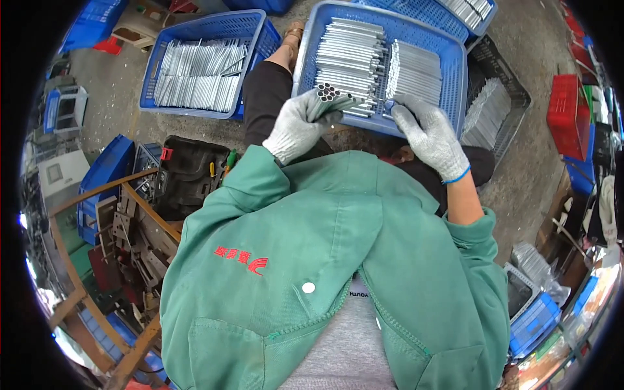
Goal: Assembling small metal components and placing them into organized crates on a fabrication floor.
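1. the knit-gloved left hand point(300, 125) was closed around a bundle of metal tubes point(328, 94) near the blue crate point(453, 84).
2. the bundle's round, hollow ends faced up toward the camera, its long axis foreshortened; a few tubes slanted rightward.
3. the right hand point(424, 133) bent its fingers by the crate; whether it gripped anything, i couldn't tell.
4. inside the latticed plastic, smooth silvery stacked tubes point(348, 55) lay crosswise.

L hand point(302, 120) hides part of tube bundle point(329, 95); can't tell if R hand point(422, 127) grips anything. Far R blue basket point(486, 27) cut off at far edge, green jacket point(260, 286) at near edge.
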